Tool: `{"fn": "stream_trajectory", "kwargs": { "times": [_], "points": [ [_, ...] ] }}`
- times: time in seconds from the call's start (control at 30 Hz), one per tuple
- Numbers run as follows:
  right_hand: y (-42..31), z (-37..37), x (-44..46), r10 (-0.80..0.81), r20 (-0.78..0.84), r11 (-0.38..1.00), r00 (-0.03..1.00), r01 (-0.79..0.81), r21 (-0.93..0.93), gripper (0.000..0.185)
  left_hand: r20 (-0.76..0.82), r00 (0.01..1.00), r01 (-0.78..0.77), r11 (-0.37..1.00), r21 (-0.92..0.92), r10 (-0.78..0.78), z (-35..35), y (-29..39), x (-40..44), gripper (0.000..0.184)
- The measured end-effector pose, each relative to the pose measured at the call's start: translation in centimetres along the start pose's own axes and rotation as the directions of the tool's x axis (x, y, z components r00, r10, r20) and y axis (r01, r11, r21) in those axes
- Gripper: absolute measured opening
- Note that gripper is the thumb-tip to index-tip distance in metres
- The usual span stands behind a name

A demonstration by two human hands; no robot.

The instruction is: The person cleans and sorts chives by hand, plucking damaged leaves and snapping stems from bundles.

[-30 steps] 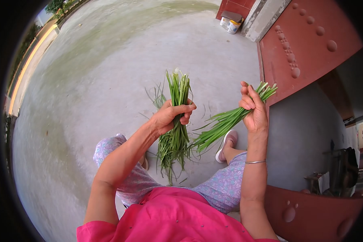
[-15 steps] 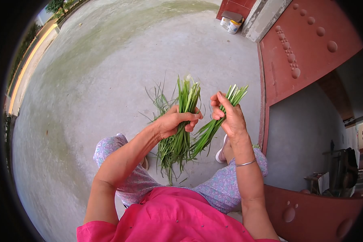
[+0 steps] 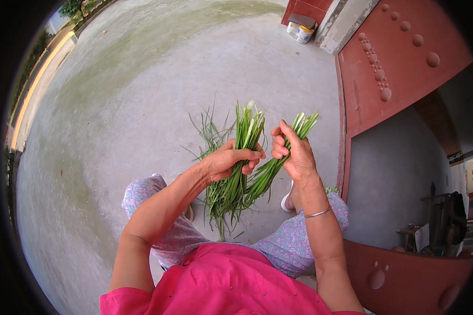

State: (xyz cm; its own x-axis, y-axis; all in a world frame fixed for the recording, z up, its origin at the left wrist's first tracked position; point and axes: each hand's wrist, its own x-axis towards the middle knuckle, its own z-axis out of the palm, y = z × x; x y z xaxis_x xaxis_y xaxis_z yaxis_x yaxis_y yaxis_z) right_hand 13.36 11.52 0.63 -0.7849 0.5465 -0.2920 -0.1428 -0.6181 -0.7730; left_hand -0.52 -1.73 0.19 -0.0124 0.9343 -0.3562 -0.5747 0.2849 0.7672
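Observation:
My left hand (image 3: 235,159) is closed around a thick bunch of garlic chives (image 3: 249,128), pale stem ends up and green leaves hanging below. To its right, my right hand (image 3: 296,152) grips a smaller bunch of chives (image 3: 306,124), tilted, with its leaf ends crossing down toward the left bunch. My right thumb and fingertips are close together above the stems; whether a single strand is between them I cannot tell. Below and behind the left hand, loose chives (image 3: 220,202) lie on the concrete floor between my feet, partly hidden by the hanging leaves.
Concrete floor (image 3: 142,94) stretches ahead and left. At the right are a red door panel (image 3: 399,63) and a doorway with dark items inside. A white tub (image 3: 300,33) stands by the wall at the top. My knees flank the chives.
My right hand has moved slightly left and closer to my left hand, bringing its bunch along. The left bunch's top has shifted a little to the right.

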Motion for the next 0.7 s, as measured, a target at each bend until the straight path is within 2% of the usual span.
{"fn": "stream_trajectory", "kwargs": {
  "times": [0.2,0.37,0.7],
  "points": [
    [0.7,0.4,0.1,-0.062,0.019,0.998,0.998,0.063,-0.028,0.021,-0.034,0.999,0.036,0.998,0.054,-0.034,0.0,-0.1,0.1,0.012],
    [1.1,0.4,0.2,-0.120,0.021,0.979,0.993,0.122,-0.161,0.012,-0.057,0.997,0.049,0.992,0.115,-0.043,-0.2,-0.5,0.3,0.012],
    [1.6,0.7,0.2,-0.175,0.004,0.942,0.985,0.169,-0.288,0.016,-0.083,0.996,0.032,0.975,0.220,-0.014,-0.5,-1.2,0.5,0.014]
  ]
}}
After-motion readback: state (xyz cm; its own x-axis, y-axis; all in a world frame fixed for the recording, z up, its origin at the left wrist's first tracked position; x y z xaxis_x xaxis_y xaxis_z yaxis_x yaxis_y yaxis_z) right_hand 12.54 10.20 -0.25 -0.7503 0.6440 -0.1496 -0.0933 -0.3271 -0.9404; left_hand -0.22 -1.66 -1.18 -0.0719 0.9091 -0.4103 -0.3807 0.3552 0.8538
